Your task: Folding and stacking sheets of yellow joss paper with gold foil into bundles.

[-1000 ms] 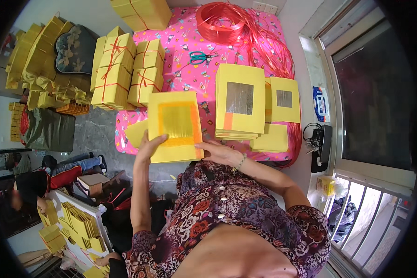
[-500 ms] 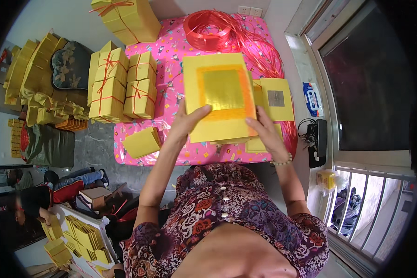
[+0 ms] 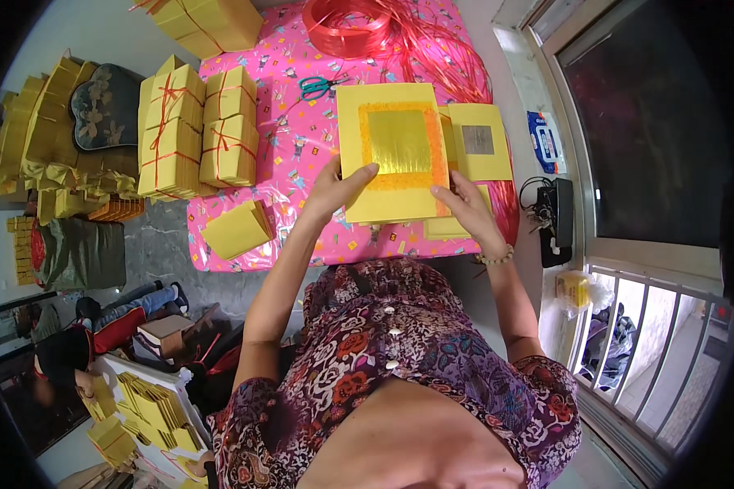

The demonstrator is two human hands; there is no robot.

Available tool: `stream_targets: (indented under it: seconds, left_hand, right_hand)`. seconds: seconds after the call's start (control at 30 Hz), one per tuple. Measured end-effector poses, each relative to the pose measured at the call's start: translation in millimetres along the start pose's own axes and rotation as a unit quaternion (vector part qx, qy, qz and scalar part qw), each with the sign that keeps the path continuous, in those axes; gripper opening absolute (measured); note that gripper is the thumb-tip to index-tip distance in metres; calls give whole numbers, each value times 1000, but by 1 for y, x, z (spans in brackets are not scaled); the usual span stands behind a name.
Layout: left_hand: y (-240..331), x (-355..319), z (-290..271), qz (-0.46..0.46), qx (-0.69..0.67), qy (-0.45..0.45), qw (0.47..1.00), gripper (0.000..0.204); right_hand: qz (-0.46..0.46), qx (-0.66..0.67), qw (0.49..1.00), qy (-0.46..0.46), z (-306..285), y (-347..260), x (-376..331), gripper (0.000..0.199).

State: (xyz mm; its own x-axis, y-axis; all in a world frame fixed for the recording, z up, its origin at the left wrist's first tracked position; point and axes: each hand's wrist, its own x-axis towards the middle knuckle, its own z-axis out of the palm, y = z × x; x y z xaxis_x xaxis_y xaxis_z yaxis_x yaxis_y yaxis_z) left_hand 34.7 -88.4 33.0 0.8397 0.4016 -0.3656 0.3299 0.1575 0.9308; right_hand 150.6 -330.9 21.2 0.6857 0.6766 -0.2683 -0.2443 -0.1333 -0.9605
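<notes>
A stack of yellow joss paper [image 3: 400, 143], with a gold foil square framed in orange on its top sheet, is held over the pink table. My left hand [image 3: 334, 194] grips its left edge, thumb lying on the top sheet near the foil and fingers mostly hidden. On the opposite edge my right hand [image 3: 470, 210] is closed, its thumb at the lower right. To the right lies another yellow stack [image 3: 483, 167] with a dull silver-grey square, partly covered by the held one. Teal-handled scissors [image 3: 315, 88] lie just beyond the held stack. Whether its underside touches the table is hidden.
Bundles tied with red strips [image 3: 171, 134] stand on the left of the table [image 3: 294, 236], near a loose folded yellow stack [image 3: 238, 231]. A coil of red plastic strip [image 3: 347, 33] sits at the back. At lower left, a person works beside a white table with yellow stacks [image 3: 151, 407].
The held stack has gone a little lower and looks smaller, still between both hands. The scissors behind it have come into sight. The whole view has shifted slightly.
</notes>
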Motion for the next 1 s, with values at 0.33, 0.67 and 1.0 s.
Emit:
stream_targets:
  seconds: [0.33, 0.67, 1.0]
  left_hand:
    - [9, -22, -3, 290, 281, 165, 900, 62]
    - [26, -54, 6, 403, 497, -65, 766, 52]
    - [25, -44, 1, 370, 339, -105, 859, 21]
  right_hand:
    - [-245, -353, 900, 75, -6, -45, -19, 49]
    - [-380, -544, 742, -97, -12, -54, -18, 39]
    - [-316, -448, 819, -165, -20, -69, -7, 14]
